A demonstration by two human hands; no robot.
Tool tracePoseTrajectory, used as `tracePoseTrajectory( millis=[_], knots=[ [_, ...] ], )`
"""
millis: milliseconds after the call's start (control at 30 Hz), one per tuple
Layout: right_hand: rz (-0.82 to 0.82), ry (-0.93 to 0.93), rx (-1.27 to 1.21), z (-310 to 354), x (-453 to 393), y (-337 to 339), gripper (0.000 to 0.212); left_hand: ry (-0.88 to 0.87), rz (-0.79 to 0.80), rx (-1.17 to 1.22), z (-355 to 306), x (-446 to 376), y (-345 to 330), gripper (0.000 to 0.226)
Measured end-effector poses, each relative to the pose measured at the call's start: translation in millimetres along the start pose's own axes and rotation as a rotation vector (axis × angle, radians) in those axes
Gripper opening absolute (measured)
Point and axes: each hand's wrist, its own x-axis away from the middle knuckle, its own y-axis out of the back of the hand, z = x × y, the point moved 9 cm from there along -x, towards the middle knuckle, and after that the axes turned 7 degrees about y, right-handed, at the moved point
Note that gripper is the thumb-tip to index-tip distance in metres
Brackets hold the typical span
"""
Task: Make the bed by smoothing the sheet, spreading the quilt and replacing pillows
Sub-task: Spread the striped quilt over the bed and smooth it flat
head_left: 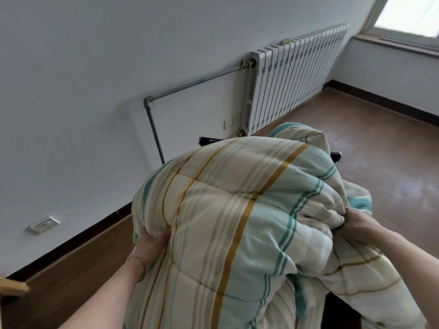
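A thick quilt with cream, teal and mustard stripes fills the lower middle of the head view, bunched into a large bundle held up in front of me. My left hand grips its lower left edge, fingers sunk into the fabric. On the right side my right hand clutches a fold of it. Part of the quilt hangs down at the lower right. No bed, sheet or pillow is in view.
A white radiator stands against the wall, with a grey pipe running left and down. A dark bar-like object shows behind the quilt. Brown floor spreads right. A wall socket sits low left; a window is top right.
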Motion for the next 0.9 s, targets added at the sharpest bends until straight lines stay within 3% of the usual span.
tracePoseTrajectory(
  millis=[167, 267, 367, 467, 600, 733, 800, 900],
  knots=[
    [-0.025, -0.004, 0.02, -2, 1, 3, 0.067, -0.016, 0.033, 0.031, -3, 2, -4, 0.129],
    [-0.029, -0.003, 0.028, -2, 0, 3, 0.052, -0.024, 0.02, 0.056, -3, 1, -5, 0.121],
    [-0.043, 0.001, 0.032, -1, 0, 3, 0.05, -0.027, 0.017, 0.069, -3, 2, -7, 0.119],
    [-0.03, -0.008, 0.057, -1, 1, 3, 0.043, -0.034, -0.001, 0.057, -3, 3, -4, 0.132],
    [-0.026, -0.025, 0.064, -1, 2, 3, 0.06, -0.014, -0.003, 0.028, 2, 1, -3, 0.136],
    [-0.023, -0.037, 0.063, -2, 3, 2, 0.06, -0.037, 0.005, 0.054, -5, 6, -8, 0.137],
    [-0.028, -0.04, 0.057, -2, 2, 2, 0.061, -0.034, 0.013, 0.055, -7, 9, -12, 0.128],
    [-0.053, -0.046, 0.044, -1, 1, 2, 0.048, -0.025, 0.033, 0.029, -7, 9, -24, 0.082]
  ],
)
